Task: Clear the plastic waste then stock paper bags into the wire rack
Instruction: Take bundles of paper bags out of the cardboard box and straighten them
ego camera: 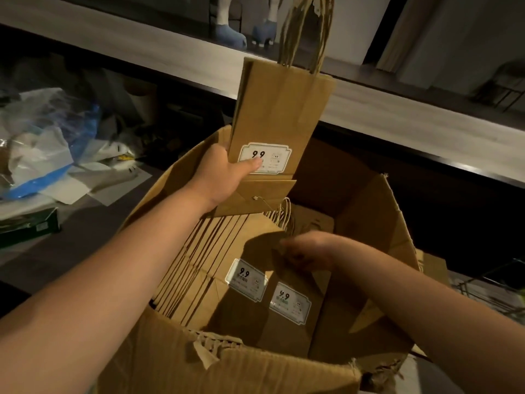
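Note:
My left hand [227, 173] grips a small bundle of flat brown paper bags [279, 109] and holds it upright above the open cardboard box [377, 223]. Their twisted paper handles point up. Each bag carries a white "9.9" sticker. Inside the box stands a row of several more flat paper bags [216, 268]. My right hand [308, 251] is down in the box, its fingers closed on the top edge of one of those bags. Crumpled clear and blue plastic waste [42, 143] lies on the counter at the left. A black wire rack [488, 291] shows at the right edge.
A long pale counter ledge [397, 115] runs behind the box. A green-edged flat package [28, 226] lies at the left, near the plastic. The torn front flap of the box [227, 359] is closest to me. Figurine feet [230, 32] stand on the far shelf.

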The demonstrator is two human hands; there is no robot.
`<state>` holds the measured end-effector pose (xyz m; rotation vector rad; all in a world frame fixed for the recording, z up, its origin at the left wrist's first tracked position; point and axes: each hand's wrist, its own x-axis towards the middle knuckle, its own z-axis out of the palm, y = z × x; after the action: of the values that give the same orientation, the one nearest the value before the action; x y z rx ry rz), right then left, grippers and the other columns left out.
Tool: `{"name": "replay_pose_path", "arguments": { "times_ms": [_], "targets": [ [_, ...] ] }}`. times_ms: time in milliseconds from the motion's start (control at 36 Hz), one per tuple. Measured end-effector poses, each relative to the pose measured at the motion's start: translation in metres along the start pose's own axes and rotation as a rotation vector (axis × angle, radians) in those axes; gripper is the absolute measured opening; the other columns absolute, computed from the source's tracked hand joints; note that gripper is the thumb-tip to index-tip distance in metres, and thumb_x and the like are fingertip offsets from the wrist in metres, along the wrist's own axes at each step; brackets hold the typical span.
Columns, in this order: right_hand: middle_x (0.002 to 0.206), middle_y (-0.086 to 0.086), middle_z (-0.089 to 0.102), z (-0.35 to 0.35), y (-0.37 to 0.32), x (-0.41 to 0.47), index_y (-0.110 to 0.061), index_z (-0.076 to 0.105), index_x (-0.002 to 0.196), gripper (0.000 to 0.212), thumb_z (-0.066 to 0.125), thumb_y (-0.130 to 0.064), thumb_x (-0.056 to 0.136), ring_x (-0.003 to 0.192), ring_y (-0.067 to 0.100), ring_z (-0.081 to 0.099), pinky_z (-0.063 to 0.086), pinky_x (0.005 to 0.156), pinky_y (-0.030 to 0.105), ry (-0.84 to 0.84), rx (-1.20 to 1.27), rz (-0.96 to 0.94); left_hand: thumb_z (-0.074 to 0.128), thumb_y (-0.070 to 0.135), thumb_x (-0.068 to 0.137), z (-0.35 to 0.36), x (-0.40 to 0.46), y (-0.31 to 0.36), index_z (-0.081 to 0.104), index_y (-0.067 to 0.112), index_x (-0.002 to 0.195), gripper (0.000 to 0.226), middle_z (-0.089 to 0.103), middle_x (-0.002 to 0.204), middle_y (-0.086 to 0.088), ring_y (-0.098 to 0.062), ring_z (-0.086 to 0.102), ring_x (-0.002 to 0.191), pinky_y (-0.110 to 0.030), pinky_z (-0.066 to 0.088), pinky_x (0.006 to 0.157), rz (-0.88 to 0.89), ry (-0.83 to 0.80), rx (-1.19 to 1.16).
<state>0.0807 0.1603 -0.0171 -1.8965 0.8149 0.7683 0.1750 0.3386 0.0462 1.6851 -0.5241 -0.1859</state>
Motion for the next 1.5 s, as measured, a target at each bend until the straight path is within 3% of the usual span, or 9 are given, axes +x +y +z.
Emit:
{"name": "replay_pose_path", "arguments": {
  "times_ms": [250, 389, 583, 778, 917, 1111, 1194, 1306, 1500],
  "targets": [
    [0.098, 0.007, 0.057, 0.018, 0.002, 0.015, -0.016, 0.047, 0.110, 0.023, 0.064, -0.015, 0.093, 0.086, 0.018, 0.060, 0.052, 0.097, 0.040, 0.031, 0.064, 0.029, 0.061, 0.023, 0.092, -0.011, 0.003, -0.001, 0.068, 0.023, 0.096, 0.008, 0.066, 0.085, 0.016, 0.010, 0.063, 0.074, -0.008, 0.049, 0.058, 0.087, 0.157, 0.122],
    [0.148, 0.013, 0.036, 0.024, -0.003, 0.025, -0.028, 0.012, 0.154, 0.100, 0.078, -0.015, 0.079, 0.129, 0.034, 0.045, 0.047, 0.104, 0.049, 0.096, 0.000, -0.031, 0.059, 0.029, 0.092, -0.014, 0.005, -0.005, 0.067, 0.020, 0.100, 0.015, 0.069, 0.092, 0.011, 0.007, 0.065, 0.075, -0.013, 0.054, 0.059, 0.079, 0.150, 0.190],
    [0.135, 0.010, 0.048, 0.019, -0.001, 0.034, -0.023, 0.032, 0.142, 0.077, 0.078, -0.021, 0.080, 0.118, 0.029, 0.055, 0.053, 0.096, 0.047, 0.221, 0.017, -0.074, 0.058, 0.023, 0.093, -0.014, 0.005, -0.004, 0.068, 0.008, 0.098, 0.019, 0.069, 0.085, 0.011, 0.001, 0.067, 0.074, -0.030, 0.060, 0.065, 0.093, 0.138, 0.167],
    [0.125, 0.008, 0.051, 0.014, 0.001, 0.035, -0.022, 0.036, 0.137, 0.071, 0.078, -0.019, 0.080, 0.107, 0.026, 0.059, 0.056, 0.091, 0.044, 0.215, 0.007, -0.059, 0.059, 0.019, 0.093, -0.011, 0.009, -0.006, 0.069, 0.010, 0.099, 0.015, 0.064, 0.084, 0.019, 0.016, 0.061, 0.072, -0.006, 0.049, 0.057, 0.093, 0.168, 0.121],
    [0.111, -0.001, 0.046, 0.014, 0.000, 0.034, -0.022, 0.035, 0.138, 0.070, 0.076, -0.020, 0.081, 0.088, 0.014, 0.054, 0.052, 0.069, 0.029, 0.228, -0.112, -0.128, 0.060, 0.019, 0.093, -0.011, 0.011, -0.007, 0.069, 0.008, 0.101, 0.017, 0.064, 0.085, 0.018, 0.016, 0.061, 0.072, -0.007, 0.050, 0.057, 0.095, 0.175, 0.122],
    [0.107, -0.001, 0.047, 0.016, -0.004, 0.030, -0.018, 0.036, 0.138, 0.064, 0.073, -0.025, 0.085, 0.083, 0.012, 0.055, 0.052, 0.064, 0.027, 0.299, -0.204, -0.190, 0.059, 0.019, 0.093, -0.010, 0.012, -0.006, 0.067, 0.012, 0.095, 0.011, 0.064, 0.087, 0.014, 0.013, 0.063, 0.071, -0.008, 0.049, 0.056, 0.102, 0.171, 0.140],
    [0.118, 0.003, 0.050, 0.016, -0.005, 0.029, -0.018, 0.036, 0.136, 0.066, 0.074, -0.025, 0.083, 0.095, 0.020, 0.060, 0.058, 0.076, 0.036, 0.319, -0.188, -0.202, 0.059, 0.020, 0.093, -0.011, 0.011, -0.006, 0.069, 0.007, 0.096, 0.016, 0.068, 0.094, 0.008, 0.008, 0.065, 0.074, -0.012, 0.053, 0.058, 0.096, 0.179, 0.147],
    [0.114, 0.004, 0.051, 0.008, -0.006, 0.027, -0.020, 0.036, 0.136, 0.069, 0.076, -0.014, 0.080, 0.102, 0.025, 0.061, 0.059, 0.083, 0.041, 0.278, 0.028, -0.191, 0.058, 0.019, 0.094, -0.010, 0.010, -0.004, 0.068, 0.007, 0.100, 0.017, 0.068, 0.105, 0.000, -0.003, 0.065, 0.084, -0.008, 0.049, 0.057, 0.098, 0.194, 0.149],
    [0.133, 0.020, 0.055, -0.010, -0.003, 0.008, -0.015, 0.047, 0.137, 0.069, 0.074, 0.002, 0.075, 0.114, 0.035, 0.061, 0.055, 0.091, 0.046, -0.140, 0.620, -0.311, 0.058, 0.017, 0.093, -0.010, 0.008, -0.003, 0.066, 0.005, 0.101, 0.016, 0.070, 0.106, -0.004, -0.011, 0.067, 0.093, -0.013, 0.054, 0.063, 0.065, 0.191, 0.135]
  ]
}}
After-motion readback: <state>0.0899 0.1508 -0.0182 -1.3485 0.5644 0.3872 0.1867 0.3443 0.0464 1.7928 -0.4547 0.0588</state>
